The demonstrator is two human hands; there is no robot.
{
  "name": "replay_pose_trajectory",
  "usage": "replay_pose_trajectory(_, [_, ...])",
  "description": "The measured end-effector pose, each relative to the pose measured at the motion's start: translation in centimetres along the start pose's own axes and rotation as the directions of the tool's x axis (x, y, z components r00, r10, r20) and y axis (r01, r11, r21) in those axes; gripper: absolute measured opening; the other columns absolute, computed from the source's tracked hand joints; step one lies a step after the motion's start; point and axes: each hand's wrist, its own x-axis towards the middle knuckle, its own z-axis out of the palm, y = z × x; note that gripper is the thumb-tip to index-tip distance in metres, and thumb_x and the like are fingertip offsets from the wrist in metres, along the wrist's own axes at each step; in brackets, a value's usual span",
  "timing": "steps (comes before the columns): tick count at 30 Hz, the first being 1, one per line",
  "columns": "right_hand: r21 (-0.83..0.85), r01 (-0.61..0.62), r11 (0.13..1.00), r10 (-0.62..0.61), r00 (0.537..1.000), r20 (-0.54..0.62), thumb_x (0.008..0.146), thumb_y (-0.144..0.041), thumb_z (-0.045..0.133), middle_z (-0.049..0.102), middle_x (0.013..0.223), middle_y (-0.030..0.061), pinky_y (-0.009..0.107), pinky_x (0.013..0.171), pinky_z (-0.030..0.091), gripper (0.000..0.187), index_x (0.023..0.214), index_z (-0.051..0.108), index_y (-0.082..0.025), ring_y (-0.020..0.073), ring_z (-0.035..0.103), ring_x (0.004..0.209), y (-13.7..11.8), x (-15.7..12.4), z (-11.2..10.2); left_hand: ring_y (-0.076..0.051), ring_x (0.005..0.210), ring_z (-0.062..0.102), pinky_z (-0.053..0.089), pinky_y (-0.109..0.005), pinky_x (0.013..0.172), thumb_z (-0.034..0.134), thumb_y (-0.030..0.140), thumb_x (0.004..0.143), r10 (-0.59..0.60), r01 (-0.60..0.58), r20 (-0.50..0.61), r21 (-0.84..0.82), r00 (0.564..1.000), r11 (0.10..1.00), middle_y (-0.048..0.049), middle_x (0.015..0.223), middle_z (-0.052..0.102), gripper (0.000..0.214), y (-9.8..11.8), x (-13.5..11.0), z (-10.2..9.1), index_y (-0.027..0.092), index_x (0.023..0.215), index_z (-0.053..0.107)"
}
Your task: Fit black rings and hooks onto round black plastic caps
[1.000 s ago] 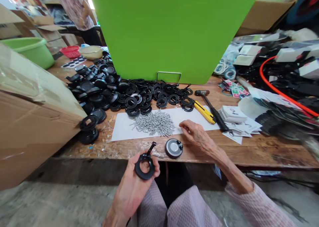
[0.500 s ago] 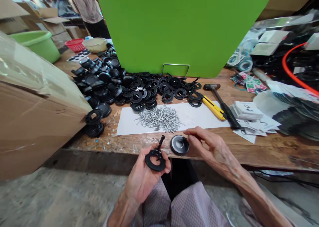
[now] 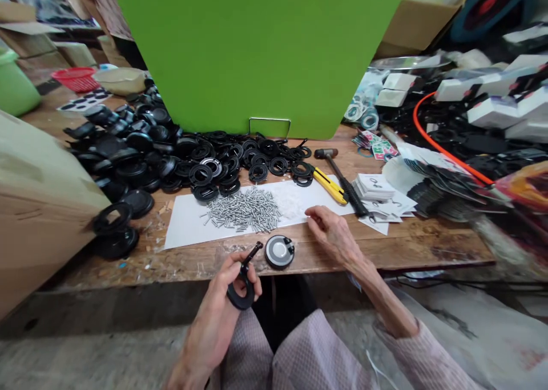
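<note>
Holds a black ring point(image 3: 238, 297) in the left hand point(image 3: 220, 316), grip closed on it, thumb and fingers wrapped around the rim, with a short black lever point(image 3: 252, 253) sticking up from the ring's top. Held clear of the counter point(image 3: 428, 248), in front of the near edge of the white paper sheet point(image 3: 186, 225) and lower than it, above the lap. Rests the right hand point(image 3: 334, 237) at the sheet's near right corner, fingertips bent down onto the paper; cannot tell whether that grip pinches anything.

Just in front of the sheet, between the two hands: a round black disc point(image 3: 279, 251) with a pale face, flat on the counter. On the sheet's middle: a heap of small metal pins point(image 3: 242, 210). Behind the sheet: a wide pile of black rings and caps point(image 3: 171, 156), and behind that an upright green board point(image 3: 257, 53). Right of the sheet: a yellow cutter point(image 3: 329, 185) and a hammer point(image 3: 343, 180) side by side, then a stack of white cards point(image 3: 374, 187). Left of the sheet: a large cardboard box point(image 3: 38, 207).
</note>
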Motion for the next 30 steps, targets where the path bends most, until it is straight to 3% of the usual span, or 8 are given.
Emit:
replay_pose_trajectory(3, [-0.112, 0.019, 0.994, -0.017, 1.0, 0.023, 0.085, -0.018, 0.044, 0.06, 0.084, 0.0061, 0.03, 0.072, 0.046, 0.011, 0.087, 0.055, -0.018, 0.0182, 0.057, 0.077, 1.2, 1.1, 1.4, -0.014, 0.07, 0.049, 0.039, -0.027, 0.069, 0.056, 0.04, 0.082, 0.055, -0.052, -0.026, 0.107, 0.998, 0.993, 0.0015, 0.076, 0.056, 0.025, -0.3, 0.6, -0.1, 0.021, 0.098, 0.056])
replay_pose_trajectory(9, [-0.283, 0.011, 0.959, -0.014, 1.0, -0.008, 0.086, -0.018, 0.046, 0.058, 0.082, 0.0059, 0.031, 0.071, 0.042, 0.007, 0.082, 0.051, -0.019, 0.0203, 0.056, 0.081, 0.7, 1.3, 2.4, -0.014, 0.073, 0.051, 0.04, -0.026, 0.073, 0.058, 0.044, 0.081, 0.238, -0.183, -0.077, 0.431, 0.968, 0.883, 0.0009, 0.077, 0.06, 0.031, -1.4, 1.4, -1.3, 0.022, 0.102, 0.057])
replay_pose_trajectory(14, [-0.266, 0.045, 0.963, -0.052, 0.998, -0.022, 0.086, -0.02, 0.045, 0.057, 0.079, 0.0044, 0.03, 0.067, 0.039, 0.007, 0.08, 0.05, -0.02, 0.0186, 0.054, 0.075, 0.9, 1.3, 2.4, -0.014, 0.081, 0.055, 0.043, -0.025, 0.078, 0.058, 0.035, 0.084, 0.388, -0.303, -0.005, 0.615, 0.922, 0.728, -0.0001, 0.09, 0.061, 0.025, -1.5, 1.1, -1.4, 0.023, 0.106, 0.057])
replay_pose_trajectory(19, [-0.149, 0.038, 0.988, -0.049, 0.996, -0.073, 0.084, -0.021, 0.044, 0.057, 0.076, 0.004, 0.03, 0.067, 0.041, 0.008, 0.079, 0.05, -0.02, 0.0174, 0.054, 0.071, 1.0, 1.3, 2.2, -0.012, 0.077, 0.056, 0.043, -0.025, 0.078, 0.061, 0.028, 0.081, 0.479, -0.365, 0.03, 0.69, 0.877, 0.625, 0.0017, 0.086, 0.059, 0.026, -1.9, 1.1, -1.5, 0.024, 0.107, 0.057])
replay_pose_trajectory(26, [0.135, -0.02, 0.991, 0.036, 0.992, -0.118, 0.081, -0.024, 0.052, 0.06, 0.068, -0.0012, 0.025, 0.06, 0.042, 0.007, 0.079, 0.057, -0.02, 0.0118, 0.053, 0.058, -0.8, 0.5, -0.3, -0.011, 0.076, 0.056, 0.045, -0.022, 0.075, 0.06, 0.034, 0.082, 0.354, -0.287, -0.038, 0.508, 0.935, 0.812, 0.0019, 0.082, 0.06, 0.023, -1.5, 1.1, -1.3, 0.022, 0.102, 0.058])
replay_pose_trajectory(30, [0.318, -0.096, 0.943, 0.087, 0.995, 0.042, 0.085, -0.029, 0.056, 0.065, 0.075, -0.0008, 0.024, 0.06, 0.043, 0.012, 0.089, 0.063, -0.021, 0.0121, 0.058, 0.064, -3.8, -1.5, -1.4, -0.011, 0.075, 0.054, 0.044, -0.021, 0.075, 0.058, 0.037, 0.083, 0.281, -0.239, -0.024, 0.463, 0.959, 0.854, 0.0025, 0.08, 0.06, 0.023, -1.2, 1.0, -1.1, 0.022, 0.101, 0.058])
